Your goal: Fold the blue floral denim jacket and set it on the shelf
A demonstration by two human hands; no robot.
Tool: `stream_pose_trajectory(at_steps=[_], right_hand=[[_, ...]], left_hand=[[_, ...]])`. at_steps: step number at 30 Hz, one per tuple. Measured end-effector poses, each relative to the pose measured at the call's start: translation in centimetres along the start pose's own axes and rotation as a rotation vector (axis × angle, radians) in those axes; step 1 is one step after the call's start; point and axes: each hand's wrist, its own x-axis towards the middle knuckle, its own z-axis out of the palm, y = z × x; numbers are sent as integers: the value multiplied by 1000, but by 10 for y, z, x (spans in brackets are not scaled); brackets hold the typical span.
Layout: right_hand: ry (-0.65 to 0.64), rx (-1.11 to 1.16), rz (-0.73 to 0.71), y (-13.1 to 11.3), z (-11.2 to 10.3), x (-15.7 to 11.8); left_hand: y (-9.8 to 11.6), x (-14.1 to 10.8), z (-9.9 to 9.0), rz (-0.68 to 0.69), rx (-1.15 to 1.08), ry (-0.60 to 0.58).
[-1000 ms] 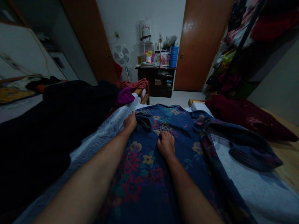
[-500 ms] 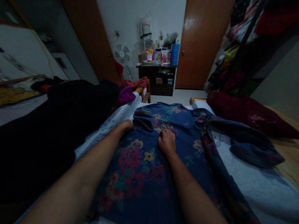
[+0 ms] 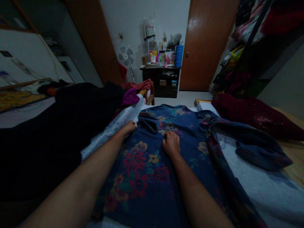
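A blue denim shirt [image 3: 187, 129] printed with red, yellow and purple flowers lies spread on the bed, its collar end away from me. One sleeve is folded in over the body, its cuff [image 3: 148, 122] at upper left. The other sleeve [image 3: 251, 139] stretches out to the right. At the shirt's left edge, just below the folded cuff, my left hand [image 3: 130, 127] is closed on the cloth. My right hand [image 3: 171, 143] rests on the middle of the shirt, fingers curled onto the fabric with their tips hidden.
Dark clothing [image 3: 59, 133] is heaped along the left, with a purple cloth [image 3: 130, 97] at its end. A maroon cushion [image 3: 254, 117] lies at right on the pale bed sheet [image 3: 268, 193]. Beyond stand a fan [image 3: 126, 56], a dark cabinet [image 3: 159, 90] and a wooden door [image 3: 206, 47].
The whole view has shifted slightly to the right. Both hands stay at nearly the same spots on the shirt, which lies much as before.
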Motion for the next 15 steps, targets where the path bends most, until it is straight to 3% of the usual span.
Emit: stream_pose_trajectory(at_steps=[5, 11, 15], right_hand=[[12, -5, -1, 0, 1, 0], [7, 2, -3, 0, -1, 0], [0, 3, -18, 0, -1, 0]], left_hand=[[0, -1, 5, 45, 145, 0], [-1, -4, 6, 85, 372, 228], [-2, -4, 9, 128, 425, 285]])
